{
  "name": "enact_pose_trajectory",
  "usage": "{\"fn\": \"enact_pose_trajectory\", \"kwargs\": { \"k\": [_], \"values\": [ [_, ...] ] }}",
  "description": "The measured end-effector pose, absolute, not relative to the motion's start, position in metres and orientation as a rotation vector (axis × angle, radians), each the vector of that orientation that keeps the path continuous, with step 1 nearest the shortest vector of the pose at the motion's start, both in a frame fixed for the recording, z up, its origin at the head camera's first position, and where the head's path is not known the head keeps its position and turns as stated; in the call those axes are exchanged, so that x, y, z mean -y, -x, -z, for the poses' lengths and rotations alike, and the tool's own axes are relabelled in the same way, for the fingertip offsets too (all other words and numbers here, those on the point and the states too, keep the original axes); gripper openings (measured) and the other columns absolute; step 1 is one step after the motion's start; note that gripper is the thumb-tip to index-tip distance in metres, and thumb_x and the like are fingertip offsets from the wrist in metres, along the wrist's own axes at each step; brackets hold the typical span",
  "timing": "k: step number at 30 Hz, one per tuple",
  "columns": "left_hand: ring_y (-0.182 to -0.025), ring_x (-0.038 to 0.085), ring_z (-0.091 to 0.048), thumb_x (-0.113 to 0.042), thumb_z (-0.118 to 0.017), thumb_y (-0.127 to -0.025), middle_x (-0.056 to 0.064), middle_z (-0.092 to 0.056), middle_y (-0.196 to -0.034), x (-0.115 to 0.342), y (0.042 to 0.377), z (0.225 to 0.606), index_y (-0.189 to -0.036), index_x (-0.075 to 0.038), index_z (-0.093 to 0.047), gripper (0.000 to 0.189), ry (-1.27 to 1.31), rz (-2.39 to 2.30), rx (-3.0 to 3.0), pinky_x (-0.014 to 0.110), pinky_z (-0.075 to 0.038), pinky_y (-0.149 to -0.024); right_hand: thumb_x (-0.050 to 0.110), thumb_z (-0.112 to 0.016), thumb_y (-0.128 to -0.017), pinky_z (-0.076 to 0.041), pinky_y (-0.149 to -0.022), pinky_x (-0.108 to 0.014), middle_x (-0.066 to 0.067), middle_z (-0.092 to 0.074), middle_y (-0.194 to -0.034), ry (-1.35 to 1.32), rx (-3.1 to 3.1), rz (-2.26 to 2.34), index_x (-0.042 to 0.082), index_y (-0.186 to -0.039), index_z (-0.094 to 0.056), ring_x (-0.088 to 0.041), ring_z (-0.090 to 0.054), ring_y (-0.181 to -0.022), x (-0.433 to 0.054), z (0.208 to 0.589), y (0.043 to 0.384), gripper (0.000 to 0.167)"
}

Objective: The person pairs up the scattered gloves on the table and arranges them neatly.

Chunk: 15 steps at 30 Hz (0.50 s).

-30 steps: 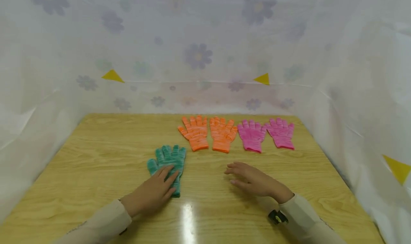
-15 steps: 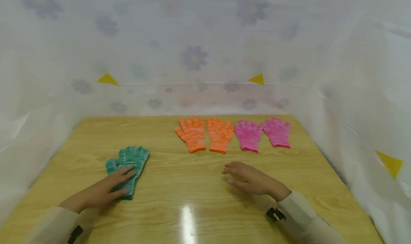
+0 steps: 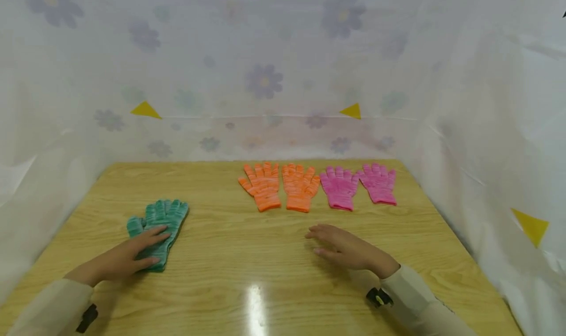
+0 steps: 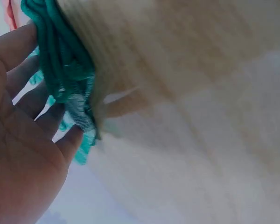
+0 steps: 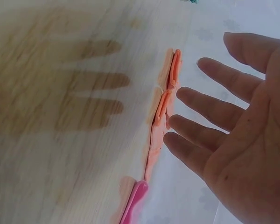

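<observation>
we rest our left hand (image 3: 121, 256) on a teal knit glove (image 3: 162, 214), our right hand (image 3: 349, 247) above the wood-grain table (image 3: 225, 257), both with fingers spread

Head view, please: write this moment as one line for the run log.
left hand: touching green glove | right hand: above table, holding nothing | orange gloves, pink gloves: in row, far side

left hand (image 3: 121, 260) on green glove (image 3: 162, 216), 2 orange gloves (image 3: 263, 188), 2 pink gloves (image 3: 339, 187)
</observation>
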<state>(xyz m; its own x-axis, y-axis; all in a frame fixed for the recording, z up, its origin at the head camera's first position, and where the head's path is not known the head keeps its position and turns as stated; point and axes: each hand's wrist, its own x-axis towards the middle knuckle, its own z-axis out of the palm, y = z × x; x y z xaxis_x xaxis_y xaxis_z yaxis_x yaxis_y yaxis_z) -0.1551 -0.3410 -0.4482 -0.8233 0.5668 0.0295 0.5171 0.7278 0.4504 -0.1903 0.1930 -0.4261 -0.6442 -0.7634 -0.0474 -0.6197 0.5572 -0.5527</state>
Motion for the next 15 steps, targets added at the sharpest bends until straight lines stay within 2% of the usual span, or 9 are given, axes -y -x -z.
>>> {"fn": "enact_pose_trajectory", "kwargs": {
  "k": [3,11,15],
  "values": [
    [-0.123,0.052,-0.040,-0.029,-0.068,-0.088,0.029,-0.040,-0.142,0.337,0.160,0.443,-0.137,0.003,-0.049,0.061,-0.905,-0.635,-2.818,0.062,-0.041,-0.091,0.033,-0.044,-0.103,-0.028,-0.109,-0.058,-0.019,-0.041,-0.146,1.157,-2.516,0.733,0.006,-0.139,-0.049,-0.039,-0.030,-0.139,-0.193,0.425,0.190,0.046],
    [-0.121,0.053,-0.044,-0.028,-0.074,-0.083,0.031,-0.044,-0.138,0.329,0.166,0.430,-0.129,0.005,-0.055,0.060,-0.811,-0.494,-2.769,0.063,-0.042,-0.092,0.031,-0.046,-0.102,-0.029,-0.109,-0.056,-0.019,-0.042,-0.146,1.165,-2.509,0.739,0.007,-0.138,-0.050,-0.037,-0.033,-0.138,-0.190,0.426,0.189,0.043],
    [-0.119,0.051,-0.048,-0.031,-0.072,-0.085,0.029,-0.048,-0.135,0.322,0.168,0.423,-0.126,0.003,-0.059,0.055,-0.805,-0.387,-2.796,0.063,-0.042,-0.091,0.032,-0.046,-0.102,-0.030,-0.110,-0.055,-0.018,-0.043,-0.145,1.166,-2.508,0.737,0.008,-0.138,-0.051,-0.036,-0.033,-0.138,-0.189,0.427,0.189,0.043]
  ]
}}
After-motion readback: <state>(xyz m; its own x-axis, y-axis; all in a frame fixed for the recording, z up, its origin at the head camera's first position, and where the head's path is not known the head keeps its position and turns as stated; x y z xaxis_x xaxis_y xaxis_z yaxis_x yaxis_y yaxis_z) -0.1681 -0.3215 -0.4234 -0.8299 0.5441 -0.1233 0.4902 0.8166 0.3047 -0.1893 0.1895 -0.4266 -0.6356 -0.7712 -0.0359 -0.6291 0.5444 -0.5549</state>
